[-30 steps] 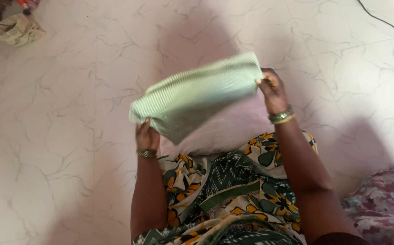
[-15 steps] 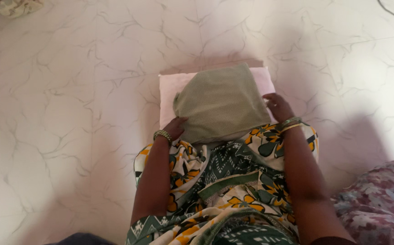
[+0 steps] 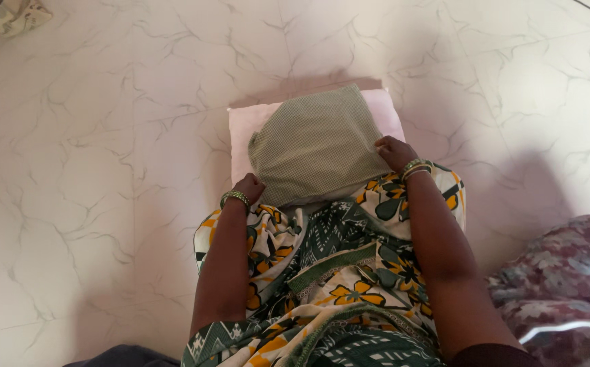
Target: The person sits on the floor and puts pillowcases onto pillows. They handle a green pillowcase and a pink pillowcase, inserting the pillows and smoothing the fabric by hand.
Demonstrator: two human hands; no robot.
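Head view: both arms reach forward over the lap, elbows bent. Left hand [image 3: 249,187] curled at the near-left corner of the green cloth [image 3: 315,146], fingers tucked at its edge; whether it pinches the cloth or only presses on it cannot be told. Right hand [image 3: 394,152] rests on the near-right edge, fingers bent and partly under the fabric; grip likewise unclear. Cloth lies folded, turned slightly askew, on a pink pillow [image 3: 387,109] set on the white marble floor [image 3: 105,136], touching the patterned skirt [image 3: 329,272]. One second ago the cloth was held up in the air between both hands; half a second ago it was already down, the right hand open beside it.
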